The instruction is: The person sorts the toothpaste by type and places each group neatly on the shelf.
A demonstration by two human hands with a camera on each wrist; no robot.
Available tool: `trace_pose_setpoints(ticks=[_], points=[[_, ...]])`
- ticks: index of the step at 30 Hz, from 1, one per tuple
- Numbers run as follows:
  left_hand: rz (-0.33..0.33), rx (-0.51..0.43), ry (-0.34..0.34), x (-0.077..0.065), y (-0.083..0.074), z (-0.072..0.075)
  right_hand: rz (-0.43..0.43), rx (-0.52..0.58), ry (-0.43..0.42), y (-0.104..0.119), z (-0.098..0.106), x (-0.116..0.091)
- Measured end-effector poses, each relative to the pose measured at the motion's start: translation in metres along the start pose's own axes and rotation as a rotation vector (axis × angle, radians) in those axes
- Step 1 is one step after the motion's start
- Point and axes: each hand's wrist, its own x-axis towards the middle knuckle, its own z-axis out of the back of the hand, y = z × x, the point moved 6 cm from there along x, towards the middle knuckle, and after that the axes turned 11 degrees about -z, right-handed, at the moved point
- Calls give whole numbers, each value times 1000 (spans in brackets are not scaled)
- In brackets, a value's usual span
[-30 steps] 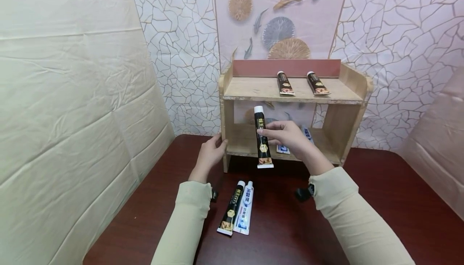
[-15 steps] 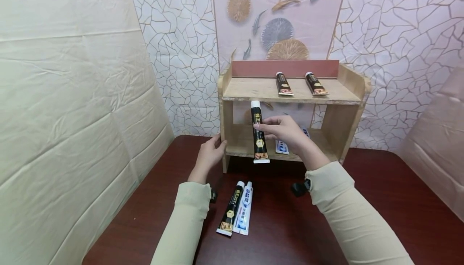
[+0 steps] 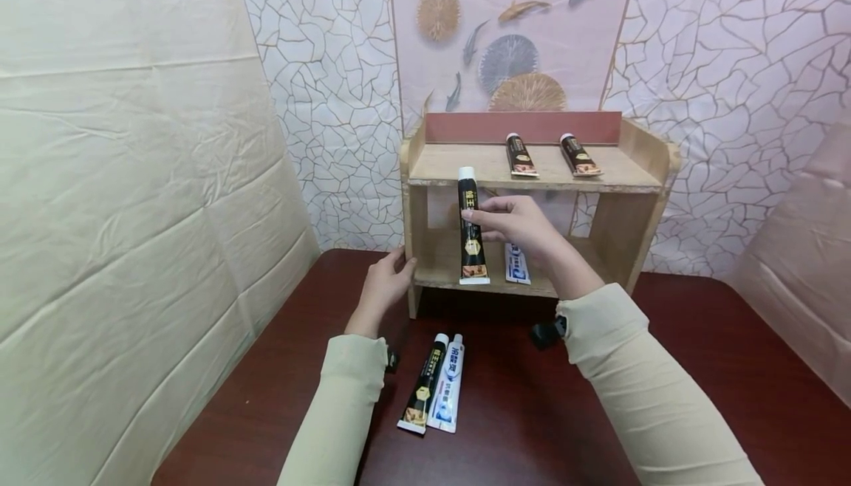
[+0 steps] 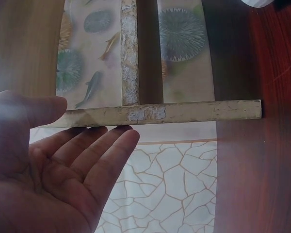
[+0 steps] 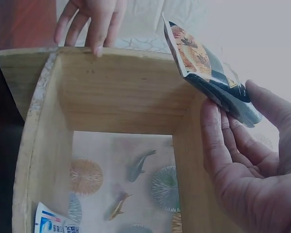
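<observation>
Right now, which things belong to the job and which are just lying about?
Likely in the job:
right hand, gripping the held black tube
left hand, touching the wooden shelf
two dark tubes lying on top
shelved white tube, lower level
loose black tube and loose white tube on the table

Likely just surroundings:
patterned backdrop
cream cloth

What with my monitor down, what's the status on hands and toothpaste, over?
Right grip pinching black toothpaste tube, cap up, in front of wooden shelf. Left grip touching left side panel. Possibly in the way: leftmost tube lying on upper board.
</observation>
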Motion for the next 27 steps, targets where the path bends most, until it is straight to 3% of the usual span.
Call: trace_pose_setpoints(ticks=[12,20,27], points=[[-4,10,-1,1,0,1,-17,-28,-17,14,3,8],[-7,-1,-3,2,0,2,-40,63,-72,27,4,13],[-22,-6,-6,1,-2,1,-4,89,-124,46,7,19]])
